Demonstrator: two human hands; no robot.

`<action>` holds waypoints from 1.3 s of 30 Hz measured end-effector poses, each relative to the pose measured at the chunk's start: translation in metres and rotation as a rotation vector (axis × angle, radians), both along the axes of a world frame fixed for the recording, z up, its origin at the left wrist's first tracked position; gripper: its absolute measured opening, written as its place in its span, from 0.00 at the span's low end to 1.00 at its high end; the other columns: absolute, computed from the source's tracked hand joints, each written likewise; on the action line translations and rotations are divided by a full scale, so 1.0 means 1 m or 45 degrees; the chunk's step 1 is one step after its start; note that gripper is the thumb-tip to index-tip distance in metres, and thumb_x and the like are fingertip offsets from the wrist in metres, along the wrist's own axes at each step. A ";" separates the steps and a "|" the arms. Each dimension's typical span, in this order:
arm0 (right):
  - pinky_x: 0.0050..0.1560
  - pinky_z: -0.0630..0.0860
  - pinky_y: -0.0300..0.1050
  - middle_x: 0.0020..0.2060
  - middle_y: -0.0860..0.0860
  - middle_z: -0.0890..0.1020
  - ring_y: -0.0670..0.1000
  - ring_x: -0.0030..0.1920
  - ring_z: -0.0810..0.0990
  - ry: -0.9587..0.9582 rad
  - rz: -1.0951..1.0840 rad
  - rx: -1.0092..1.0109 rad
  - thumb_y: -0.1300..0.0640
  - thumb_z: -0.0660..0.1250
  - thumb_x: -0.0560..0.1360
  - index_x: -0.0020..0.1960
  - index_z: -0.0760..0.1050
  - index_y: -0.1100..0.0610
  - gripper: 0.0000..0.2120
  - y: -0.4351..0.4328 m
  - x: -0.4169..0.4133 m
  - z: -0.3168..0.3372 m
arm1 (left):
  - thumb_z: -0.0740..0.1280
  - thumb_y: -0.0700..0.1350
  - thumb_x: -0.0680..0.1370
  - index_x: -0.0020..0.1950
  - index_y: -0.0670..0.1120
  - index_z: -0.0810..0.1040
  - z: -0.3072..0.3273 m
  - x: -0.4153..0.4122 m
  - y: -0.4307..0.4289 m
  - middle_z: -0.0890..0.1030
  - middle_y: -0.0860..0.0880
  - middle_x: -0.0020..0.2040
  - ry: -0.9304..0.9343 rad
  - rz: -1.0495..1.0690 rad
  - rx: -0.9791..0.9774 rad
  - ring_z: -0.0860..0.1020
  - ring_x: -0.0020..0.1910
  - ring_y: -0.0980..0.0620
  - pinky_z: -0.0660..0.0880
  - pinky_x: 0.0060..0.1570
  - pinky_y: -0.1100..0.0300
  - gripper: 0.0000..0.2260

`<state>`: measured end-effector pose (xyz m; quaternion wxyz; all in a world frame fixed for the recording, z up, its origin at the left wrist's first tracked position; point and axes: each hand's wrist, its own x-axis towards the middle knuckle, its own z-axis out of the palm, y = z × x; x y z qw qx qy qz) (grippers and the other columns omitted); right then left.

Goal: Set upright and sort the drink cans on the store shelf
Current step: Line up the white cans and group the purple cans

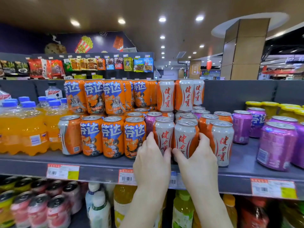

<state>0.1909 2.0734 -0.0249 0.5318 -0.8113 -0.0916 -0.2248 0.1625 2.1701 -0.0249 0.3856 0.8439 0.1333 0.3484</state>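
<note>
On the grey shelf (98,167), orange Fanta cans (113,136) stand upright left of two white-and-orange cans, a third white can (222,142) and purple cans (277,145) to their right, more cans stacked behind. The left hand (152,160) curls around the left white can (163,132); the right hand (199,159) wraps the right white can (185,137). Both cans stand upright, touching, near the shelf's front edge.

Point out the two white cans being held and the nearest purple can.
left held can (163,130), head view, white front, upper half.
right held can (185,134), head view, white front, upper half.
nearest purple can (278,143), head view, middle of its side.
</note>
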 end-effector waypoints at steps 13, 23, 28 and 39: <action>0.53 0.69 0.32 0.62 0.46 0.75 0.46 0.62 0.74 -0.102 0.004 -0.101 0.50 0.77 0.72 0.74 0.62 0.51 0.36 -0.020 -0.009 0.004 | 0.72 0.53 0.78 0.76 0.50 0.69 0.019 0.006 0.001 0.80 0.50 0.66 0.094 0.131 0.182 0.78 0.65 0.48 0.75 0.61 0.54 0.28; 0.62 0.77 0.49 0.62 0.48 0.79 0.50 0.62 0.78 -0.163 -0.171 -0.059 0.50 0.79 0.70 0.72 0.70 0.51 0.33 -0.019 -0.015 -0.001 | 0.74 0.55 0.77 0.67 0.50 0.74 0.028 0.013 0.004 0.81 0.48 0.60 0.162 0.200 0.120 0.80 0.61 0.46 0.77 0.57 0.53 0.22; 0.63 0.76 0.50 0.64 0.50 0.79 0.52 0.63 0.79 -0.190 -0.201 -0.075 0.52 0.77 0.73 0.74 0.70 0.54 0.33 -0.018 -0.011 -0.002 | 0.76 0.55 0.75 0.67 0.51 0.73 0.025 0.015 0.006 0.81 0.50 0.59 0.101 0.184 0.069 0.80 0.59 0.48 0.78 0.56 0.55 0.24; 0.58 0.78 0.43 0.62 0.49 0.82 0.47 0.59 0.81 -0.375 -0.174 0.174 0.55 0.79 0.71 0.71 0.75 0.53 0.30 -0.020 -0.012 -0.007 | 0.62 0.33 0.83 0.75 0.31 0.66 0.044 -0.014 -0.007 0.70 0.22 0.66 0.074 -0.078 0.383 0.70 0.72 0.34 0.71 0.48 0.80 0.20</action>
